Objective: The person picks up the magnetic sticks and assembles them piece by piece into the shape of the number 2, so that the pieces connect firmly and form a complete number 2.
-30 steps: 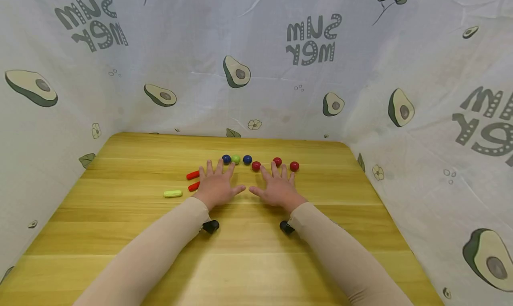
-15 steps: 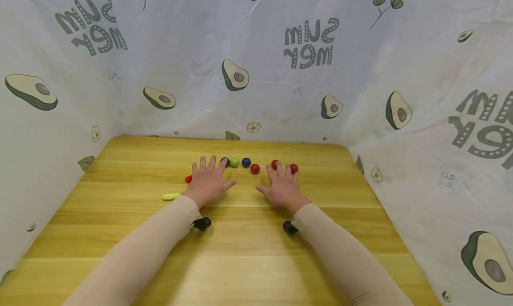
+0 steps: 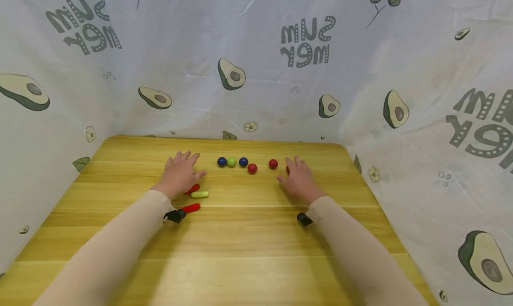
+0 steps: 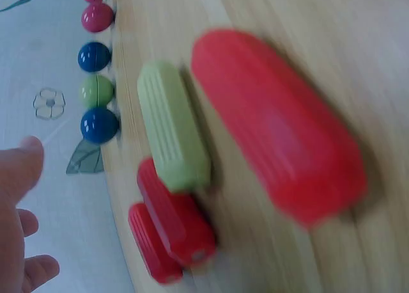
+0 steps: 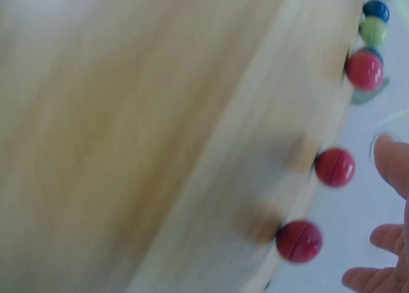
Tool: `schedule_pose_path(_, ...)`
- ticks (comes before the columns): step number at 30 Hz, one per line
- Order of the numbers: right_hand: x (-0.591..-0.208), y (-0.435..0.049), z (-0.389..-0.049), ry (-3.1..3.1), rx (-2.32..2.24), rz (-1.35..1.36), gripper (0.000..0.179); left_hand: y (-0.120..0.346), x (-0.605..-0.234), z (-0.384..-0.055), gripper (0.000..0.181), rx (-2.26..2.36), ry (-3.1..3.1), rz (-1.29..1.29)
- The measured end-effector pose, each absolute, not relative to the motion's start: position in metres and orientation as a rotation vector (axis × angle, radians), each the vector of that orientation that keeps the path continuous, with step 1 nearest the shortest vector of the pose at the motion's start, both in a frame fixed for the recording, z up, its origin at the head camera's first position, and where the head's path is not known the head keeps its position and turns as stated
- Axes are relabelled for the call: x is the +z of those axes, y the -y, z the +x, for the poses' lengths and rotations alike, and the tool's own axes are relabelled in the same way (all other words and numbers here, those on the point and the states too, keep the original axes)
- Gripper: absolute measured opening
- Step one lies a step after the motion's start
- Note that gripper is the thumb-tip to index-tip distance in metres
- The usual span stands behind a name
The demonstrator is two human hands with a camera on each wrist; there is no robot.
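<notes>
Closest to us, a beige left sleeve (image 3: 106,252) and a beige right sleeve (image 3: 360,248) stretch over the wooden surface (image 3: 240,266), with a small black device (image 3: 175,215) at the left wrist and a matching black device (image 3: 304,219) at the right. Just beyond the left one, left of the middle, we see a red stick (image 3: 191,208), then a light green stick (image 3: 200,194), both lying flat. Past these, a second red stick (image 4: 176,216) and a third red stick (image 4: 152,245) lie side by side, largely covered by the left hand (image 3: 179,177) in the head view. Its fingers are spread wide and hold nothing that we can see.

Well apart, toward the right edge, the right hand (image 3: 300,179) also has its fingers apart, with nothing visible in them. Toward the far edge we count six balls, left to right: a blue ball (image 3: 222,162), a green ball (image 3: 231,162) close beside it, another blue ball (image 3: 243,162), a red ball (image 3: 252,168) set slightly nearer us, a second red ball (image 3: 273,164), and a third red ball (image 5: 300,242) mostly hidden behind the right hand in the head view; we cannot tell whether they touch. Behind the far edge hangs white cloth (image 3: 272,101) printed with avocados and mirrored lettering.
</notes>
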State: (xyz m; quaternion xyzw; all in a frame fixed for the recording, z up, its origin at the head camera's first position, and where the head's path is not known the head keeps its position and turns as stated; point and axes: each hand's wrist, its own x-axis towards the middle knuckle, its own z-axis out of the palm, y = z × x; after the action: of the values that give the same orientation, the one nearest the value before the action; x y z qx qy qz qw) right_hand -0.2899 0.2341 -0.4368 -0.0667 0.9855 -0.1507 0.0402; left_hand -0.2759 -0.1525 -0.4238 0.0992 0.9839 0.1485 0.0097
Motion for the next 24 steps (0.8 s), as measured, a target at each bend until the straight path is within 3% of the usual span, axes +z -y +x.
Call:
schedule_pose_path(13,-0.447,-0.271,-0.326,-2.926,-0.616,-0.158,0.071,0.215,-0.43,-0.277,0.061,0.665,-2.851,0.24)
schedule_pose_path(24,-0.455,-0.271,-0.333,-2.892,-0.654,-0.124,0.064,0.22,-0.439,-0.276,0.057,0.719,-2.792,0.234)
